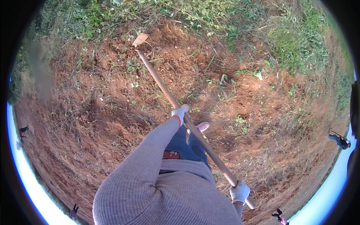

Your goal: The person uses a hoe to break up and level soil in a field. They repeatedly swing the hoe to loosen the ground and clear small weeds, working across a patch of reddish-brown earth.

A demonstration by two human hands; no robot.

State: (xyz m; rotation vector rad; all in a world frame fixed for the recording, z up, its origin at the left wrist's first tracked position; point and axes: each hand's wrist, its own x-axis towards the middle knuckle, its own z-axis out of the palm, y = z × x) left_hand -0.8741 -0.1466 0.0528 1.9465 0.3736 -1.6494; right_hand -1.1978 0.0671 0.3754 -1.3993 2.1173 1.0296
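Note:
A long-handled hoe slants across the view, its wooden handle (160,83) running from upper left to lower right. My left hand (180,113), in a white knit glove with an orange cuff edge, grips the handle about midway. Lower down, my right hand (240,191) is closed around it near the butt end, also in a white glove. The hoe's flat blade (140,40) rests at the loosened reddish soil (168,36), beside cut stems and weeds. Whether its edge is sunk in the earth cannot be made out.
Leafy green plants (202,11) border the dug soil at the far side. Scattered weeds (250,72) lie on the ground ahead. My pink shoe (203,126) stands below the handle. Other people are far off, one at the right (339,141) holding a long tool.

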